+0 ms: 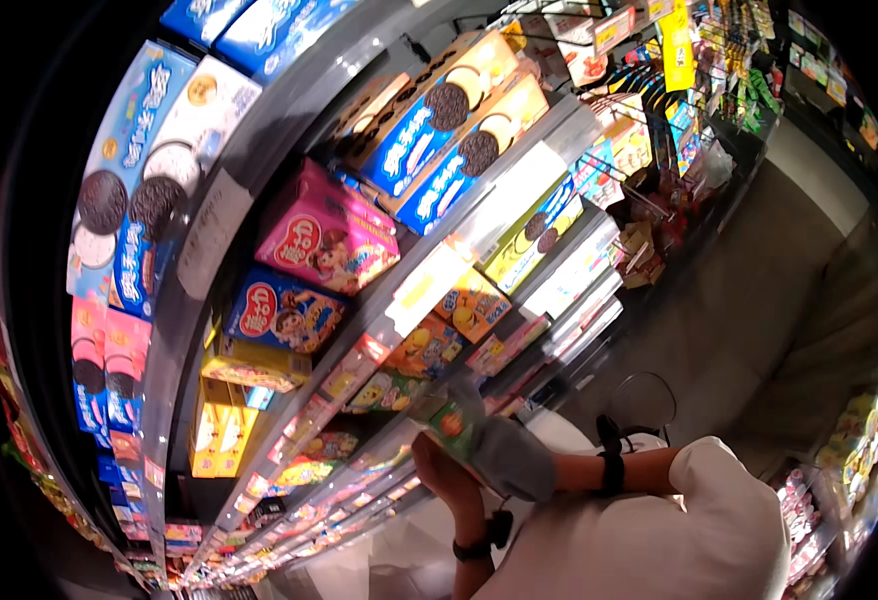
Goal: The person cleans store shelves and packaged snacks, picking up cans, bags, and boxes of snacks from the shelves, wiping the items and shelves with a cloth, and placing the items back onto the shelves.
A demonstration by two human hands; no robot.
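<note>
My left hand (445,474) is bare, with a black strap on its wrist, and its fingers close around the near edge of a small green snack packet (450,424) with an orange-red picture. Over my right hand (517,459) lies a grey covering, a cloth or a glove; I cannot tell which. It hides the fingers and blurs where it meets the packet. A black band (613,471) circles that wrist. Both hands are in front of the lower shelves, close to small snack boxes (422,345).
Long shelves of boxed biscuits curve along the left, with a pink box (330,229), a blue box (285,309) and Oreo boxes (442,142). Price strips (431,285) line the shelf edges. Wire racks (634,142) of hanging snacks stand beyond. The grey aisle floor (716,300) lies to the right.
</note>
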